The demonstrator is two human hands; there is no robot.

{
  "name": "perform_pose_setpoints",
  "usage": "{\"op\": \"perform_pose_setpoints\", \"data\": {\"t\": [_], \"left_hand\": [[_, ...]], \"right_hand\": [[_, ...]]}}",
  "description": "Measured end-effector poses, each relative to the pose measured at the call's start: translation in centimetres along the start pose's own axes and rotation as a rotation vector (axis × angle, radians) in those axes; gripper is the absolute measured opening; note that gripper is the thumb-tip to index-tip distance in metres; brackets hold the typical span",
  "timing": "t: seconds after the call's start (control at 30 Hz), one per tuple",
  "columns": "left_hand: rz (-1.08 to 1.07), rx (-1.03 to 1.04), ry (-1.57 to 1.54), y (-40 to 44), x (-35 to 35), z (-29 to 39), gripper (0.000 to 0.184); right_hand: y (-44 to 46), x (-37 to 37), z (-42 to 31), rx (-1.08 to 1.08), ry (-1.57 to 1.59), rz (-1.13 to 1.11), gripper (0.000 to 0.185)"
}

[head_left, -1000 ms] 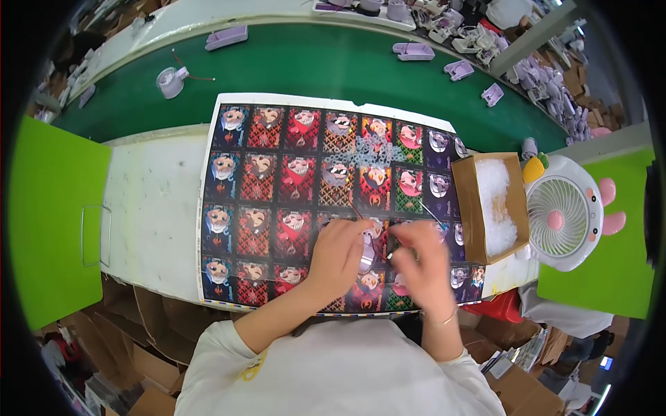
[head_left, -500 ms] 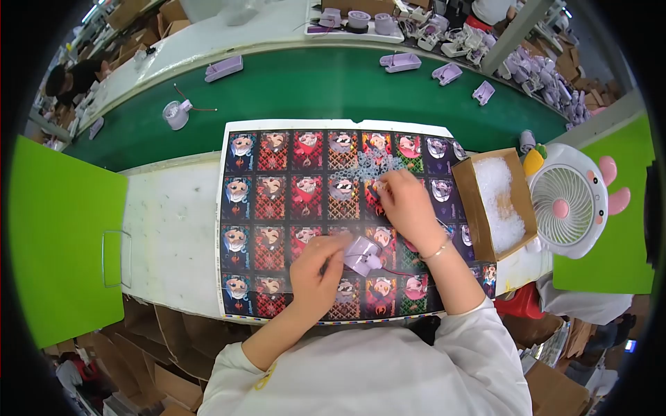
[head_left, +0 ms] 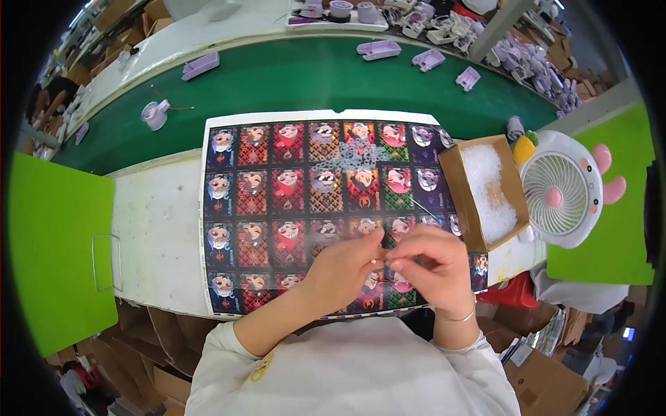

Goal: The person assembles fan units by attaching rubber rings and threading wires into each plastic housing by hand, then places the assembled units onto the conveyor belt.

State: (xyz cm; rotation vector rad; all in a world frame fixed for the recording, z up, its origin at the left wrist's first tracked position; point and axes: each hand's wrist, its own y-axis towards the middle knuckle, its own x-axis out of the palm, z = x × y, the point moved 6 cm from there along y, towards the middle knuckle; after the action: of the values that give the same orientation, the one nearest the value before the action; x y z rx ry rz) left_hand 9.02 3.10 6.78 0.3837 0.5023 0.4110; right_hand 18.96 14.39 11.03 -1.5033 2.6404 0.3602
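Note:
My left hand (head_left: 340,274) is closed low over the printed sheet (head_left: 274,213), its fingers curled around a lilac cup-shaped housing that is now almost wholly hidden. A small pale tip shows by its thumb. Touching or nearly touching it, my right hand (head_left: 438,267) has thumb and forefinger pinched together; what they hold is too small to make out. Beyond the hands, a loose cluster of small clear pieces (head_left: 357,157) lies on the sheet. A thin, pale rod (head_left: 424,208) rests above my right hand.
An open cardboard box (head_left: 513,182) of white, translucent material stands at right, beside a white rabbit-eared fan (head_left: 555,197). Across the back, a green belt (head_left: 277,90) carries lilac casings (head_left: 379,49) and a wired lilac housing (head_left: 155,116). Green panels (head_left: 62,243) flank the bench.
My right hand has come back from the clear pieces to my left hand. My left hand has turned, hiding the lilac housing seen before. The whole view has shifted slightly.

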Motion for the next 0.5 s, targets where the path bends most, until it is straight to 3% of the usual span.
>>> {"op": "perform_pose_setpoints", "data": {"t": [0.27, 0.5], "left_hand": [[-0.068, 0.391, 0.249, 1.8, 0.7, 2.9, 0.061], [-0.205, 0.373, 0.395, 2.0, 2.3, 3.5, 0.064]], "right_hand": [[-0.9, -0.5, 0.4, 0.081, -0.108, 0.022, 0.015], [-1.8, -0.9, -1.0, 0.013, -0.271, 0.03, 0.014]]}}
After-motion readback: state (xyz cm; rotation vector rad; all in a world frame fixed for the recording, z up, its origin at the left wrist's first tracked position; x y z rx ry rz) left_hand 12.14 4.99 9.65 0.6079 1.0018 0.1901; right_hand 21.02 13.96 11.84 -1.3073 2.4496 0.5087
